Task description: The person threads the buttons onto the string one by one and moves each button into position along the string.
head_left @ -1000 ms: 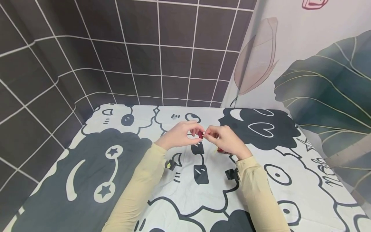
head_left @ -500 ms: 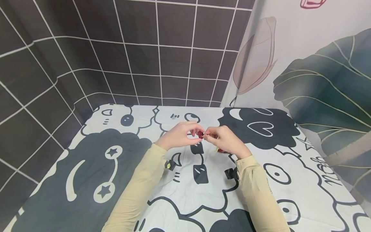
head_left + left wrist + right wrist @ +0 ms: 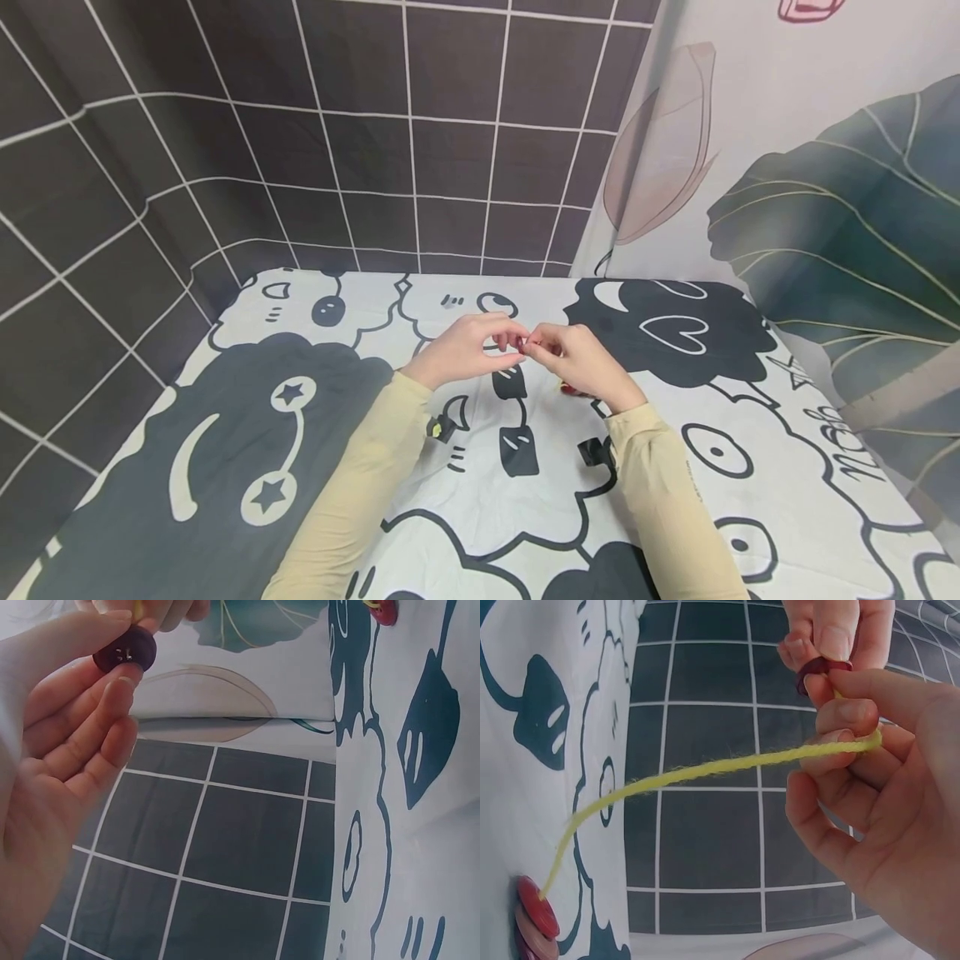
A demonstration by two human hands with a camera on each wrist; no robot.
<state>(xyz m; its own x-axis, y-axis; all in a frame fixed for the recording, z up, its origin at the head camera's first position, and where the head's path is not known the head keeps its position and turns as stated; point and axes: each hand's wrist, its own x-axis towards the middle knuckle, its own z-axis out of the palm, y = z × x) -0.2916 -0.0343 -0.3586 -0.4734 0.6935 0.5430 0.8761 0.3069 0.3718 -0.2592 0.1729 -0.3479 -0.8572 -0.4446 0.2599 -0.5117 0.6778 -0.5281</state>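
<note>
A dark red button (image 3: 112, 656) with small holes is pinched between the thumb and fingers of my left hand (image 3: 465, 348). Close against it, my right hand (image 3: 577, 357) pinches yellow yarn (image 3: 727, 765) at the button's face. The yarn loops round behind the right fingers and trails down to several red and pinkish buttons (image 3: 540, 909) bunched at its far end. In the head view those strung buttons (image 3: 572, 389) show just below the right hand. How far the yarn passes through the held button is hidden by the fingertips.
A white cloth with dark cartoon drawings (image 3: 480, 508) covers the table. Behind it hangs a dark cloth with a white grid (image 3: 450, 158), and a leaf-printed curtain (image 3: 847, 225) hangs at the right.
The right fingertips have come slightly nearer the left hand and now cover more of the button in the head view. The left hand looks unmoved.
</note>
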